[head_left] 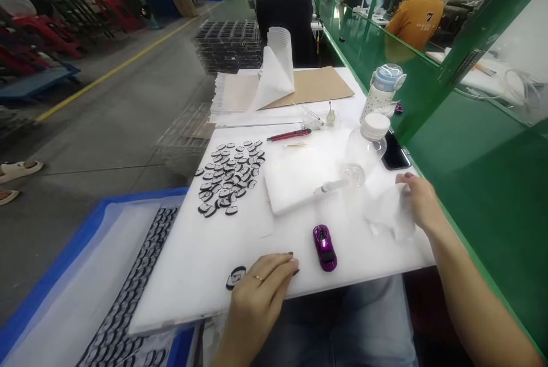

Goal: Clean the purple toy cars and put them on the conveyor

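Observation:
At the front edge of the white tabletop, my left hand rests with its fingers pressed together. Whatever is under its fingertips, if anything, is hidden. Beside it on the left lies one small black-rimmed grey part. A shiny purple toy car sits just right of that hand. On the right side, my right hand pinches a crumpled white tissue, whose lower part lies on the table. Many more of the small black-and-grey parts are spread loosely at the left.
Beyond the car are a white foam pad, a clear bottle, a phone, a red cutter and a drinking bottle. A blue-edged tray holds rows of parts. A green conveyor runs right. People sit ahead.

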Available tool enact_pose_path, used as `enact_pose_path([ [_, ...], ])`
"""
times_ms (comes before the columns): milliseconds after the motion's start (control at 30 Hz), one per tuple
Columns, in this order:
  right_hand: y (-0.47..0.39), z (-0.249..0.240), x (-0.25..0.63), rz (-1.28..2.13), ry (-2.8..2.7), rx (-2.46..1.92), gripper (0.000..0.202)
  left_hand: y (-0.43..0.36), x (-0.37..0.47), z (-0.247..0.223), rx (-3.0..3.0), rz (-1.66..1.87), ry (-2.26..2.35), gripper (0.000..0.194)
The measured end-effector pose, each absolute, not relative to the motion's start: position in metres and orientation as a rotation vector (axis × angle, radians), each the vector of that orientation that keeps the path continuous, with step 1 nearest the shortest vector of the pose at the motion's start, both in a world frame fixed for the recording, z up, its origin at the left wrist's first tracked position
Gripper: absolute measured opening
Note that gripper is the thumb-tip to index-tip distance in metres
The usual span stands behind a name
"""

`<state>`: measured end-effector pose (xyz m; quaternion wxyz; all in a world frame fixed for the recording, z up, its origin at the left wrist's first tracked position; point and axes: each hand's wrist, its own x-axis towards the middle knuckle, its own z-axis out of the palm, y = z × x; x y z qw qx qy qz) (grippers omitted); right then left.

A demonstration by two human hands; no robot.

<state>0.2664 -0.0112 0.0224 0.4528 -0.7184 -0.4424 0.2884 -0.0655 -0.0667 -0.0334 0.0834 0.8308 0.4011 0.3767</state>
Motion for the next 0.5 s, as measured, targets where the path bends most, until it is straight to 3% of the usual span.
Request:
enact_pose_path([
  [133, -0.021, 0.023, 0.268, 0.950, -1.145, -1.716, 0.025, -0.069, -0.069, -0.034, 2.506, 1.054, 1.246, 0.015],
  [233, -0.025, 0.028, 0.264, 0.981, -1.121, -1.537, 0.035, -0.072, -0.070, -0.033, 2.493, 1.042, 1.299, 0.014],
  [300, -0.024, 0.025, 0.261, 0.857, -1.193, -1.549, 0.043, -0.072, -0.068, -0.034, 2.469, 1.032, 1.366, 0.017],
  [500, -0.026, 0.001, 0.278, 0.380, -1.465, -2.162, 0.048, -0.071, -0.063, -0.039, 2.464, 0.991, 1.546, 0.016],
])
